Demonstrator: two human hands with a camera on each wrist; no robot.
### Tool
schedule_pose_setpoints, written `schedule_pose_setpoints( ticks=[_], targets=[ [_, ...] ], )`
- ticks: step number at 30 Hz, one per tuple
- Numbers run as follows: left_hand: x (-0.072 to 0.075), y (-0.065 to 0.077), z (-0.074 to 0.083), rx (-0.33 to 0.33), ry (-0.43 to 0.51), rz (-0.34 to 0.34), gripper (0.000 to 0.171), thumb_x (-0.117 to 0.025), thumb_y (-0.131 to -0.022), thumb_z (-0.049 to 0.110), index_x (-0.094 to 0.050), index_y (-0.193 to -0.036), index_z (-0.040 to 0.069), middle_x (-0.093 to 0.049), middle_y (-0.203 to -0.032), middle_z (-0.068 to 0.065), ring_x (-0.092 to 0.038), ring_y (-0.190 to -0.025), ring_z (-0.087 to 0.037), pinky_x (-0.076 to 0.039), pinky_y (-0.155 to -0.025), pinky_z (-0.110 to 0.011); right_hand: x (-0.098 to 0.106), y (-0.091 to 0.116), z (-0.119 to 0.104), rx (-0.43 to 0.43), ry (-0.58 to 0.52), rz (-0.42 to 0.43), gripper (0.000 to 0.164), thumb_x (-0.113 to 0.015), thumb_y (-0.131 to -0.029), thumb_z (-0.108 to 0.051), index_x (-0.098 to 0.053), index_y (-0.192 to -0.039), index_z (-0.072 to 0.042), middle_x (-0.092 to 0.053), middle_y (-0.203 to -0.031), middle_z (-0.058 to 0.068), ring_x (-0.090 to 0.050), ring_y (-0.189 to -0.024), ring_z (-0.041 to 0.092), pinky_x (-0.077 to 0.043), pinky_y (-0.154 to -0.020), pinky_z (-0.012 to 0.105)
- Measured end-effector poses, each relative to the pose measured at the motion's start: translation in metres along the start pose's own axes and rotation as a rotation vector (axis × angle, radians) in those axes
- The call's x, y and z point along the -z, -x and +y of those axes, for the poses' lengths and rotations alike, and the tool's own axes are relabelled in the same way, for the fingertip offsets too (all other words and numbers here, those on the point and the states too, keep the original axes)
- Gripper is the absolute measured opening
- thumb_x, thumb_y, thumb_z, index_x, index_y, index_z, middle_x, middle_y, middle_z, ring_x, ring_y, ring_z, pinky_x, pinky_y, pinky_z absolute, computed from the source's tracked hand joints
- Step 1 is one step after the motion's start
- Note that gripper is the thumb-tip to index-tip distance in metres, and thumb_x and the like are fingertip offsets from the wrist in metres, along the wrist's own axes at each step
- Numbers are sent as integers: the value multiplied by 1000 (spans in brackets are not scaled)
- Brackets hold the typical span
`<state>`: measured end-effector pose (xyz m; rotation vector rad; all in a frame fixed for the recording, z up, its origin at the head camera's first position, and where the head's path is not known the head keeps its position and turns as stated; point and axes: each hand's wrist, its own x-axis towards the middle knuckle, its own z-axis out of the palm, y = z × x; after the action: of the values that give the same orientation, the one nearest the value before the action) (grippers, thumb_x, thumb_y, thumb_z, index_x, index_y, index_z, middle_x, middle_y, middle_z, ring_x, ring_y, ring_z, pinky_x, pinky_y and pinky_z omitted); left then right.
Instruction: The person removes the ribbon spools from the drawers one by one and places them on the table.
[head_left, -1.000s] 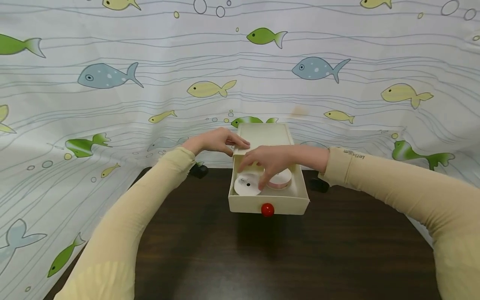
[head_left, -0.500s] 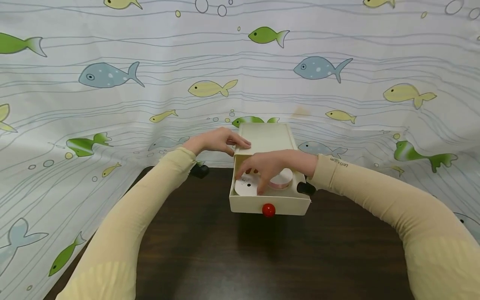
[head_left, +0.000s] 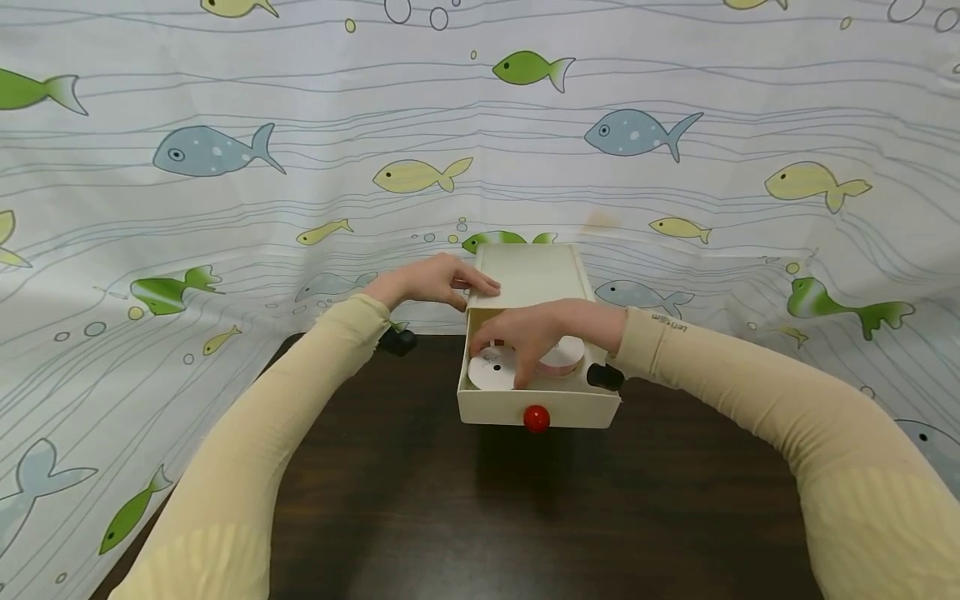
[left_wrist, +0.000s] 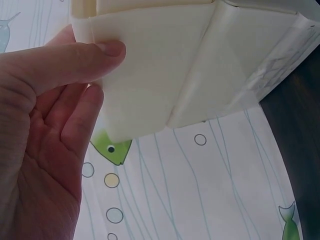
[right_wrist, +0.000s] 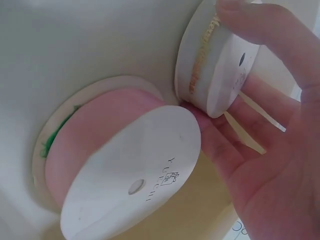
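Note:
A cream box with a sliding drawer is on the table; its outer case (head_left: 532, 271) is at the back, and the drawer (head_left: 487, 407) is pulled out toward me, with a red knob (head_left: 536, 418) on its front. My left hand (head_left: 438, 279) grips the case at its left front corner, thumb on the side wall (left_wrist: 145, 75). Inside the drawer, my right hand (head_left: 528, 329) holds a white ribbon spool (right_wrist: 220, 65) with gold lettering, thumb at the rim and fingers round the far side. Beside it lies a pink ribbon spool (right_wrist: 100, 140) with white discs.
The dark wooden table (head_left: 480, 517) spreads in front of the box. A fish-print sheet (head_left: 337, 83) hangs behind and at both sides. Black wrist cameras sit under the left wrist and over the drawer's right edge, including the right wrist camera (head_left: 604, 377).
My right hand has come lower into the drawer, its fingers now around the white spool; the right forearm has shifted left. My left hand stays on the case.

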<state>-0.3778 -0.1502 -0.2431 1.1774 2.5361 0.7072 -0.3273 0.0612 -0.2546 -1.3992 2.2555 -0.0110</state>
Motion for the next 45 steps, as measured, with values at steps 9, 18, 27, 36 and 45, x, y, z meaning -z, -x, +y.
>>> schedule_pose_setpoints(
  ticks=[9, 18, 27, 36, 45],
  targets=[
    [-1, 1, 3, -6, -2, -3, 52, -64, -85, -11, -64, -133, 10, -55, -147, -10, -49, -140, -25, -46, -112, -38, 3, 9, -5, -17, 36, -3, 77, -83, -76, -31, -49, -144, -21, -50, -146, 0, -45, -127, 19, -41, -113, 46],
    [-1, 0, 0, -10, -6, 1, 52, -65, -86, -10, -64, -133, 11, -55, -147, -9, -50, -139, -24, -47, -111, -36, 17, 23, -11, -1, 53, 36, 77, -83, -76, -32, -50, -144, -20, -54, -141, -1, -48, -120, 19, -46, -104, 39],
    [-1, 1, -1, -2, 7, -4, 54, -63, -85, -10, -63, -135, 10, -53, -148, -9, -50, -138, -25, -47, -111, -36, 27, 37, -14, 21, 48, 100, 75, -81, -77, -30, -50, -145, -18, -54, -143, 1, -51, -120, 20, -51, -101, 39],
    [-1, 1, 0, -9, 8, 8, 51, -66, -85, -9, -65, -132, 12, -55, -147, -8, -50, -139, -25, -44, -113, -38, 37, 57, -12, 2, 3, 162, 74, -83, -76, -27, -52, -143, -19, -51, -146, 3, -53, -119, 22, -55, -99, 40],
    [-1, 1, -2, -12, 7, -3, 49, -68, -88, -3, -64, -134, 14, -53, -149, -8, -46, -142, -25, -44, -114, -39, 47, 90, -3, -41, 15, 300, 72, -84, -75, -25, -56, -141, -21, -58, -132, 1, -53, -116, 18, -57, -95, 37]
  ],
)
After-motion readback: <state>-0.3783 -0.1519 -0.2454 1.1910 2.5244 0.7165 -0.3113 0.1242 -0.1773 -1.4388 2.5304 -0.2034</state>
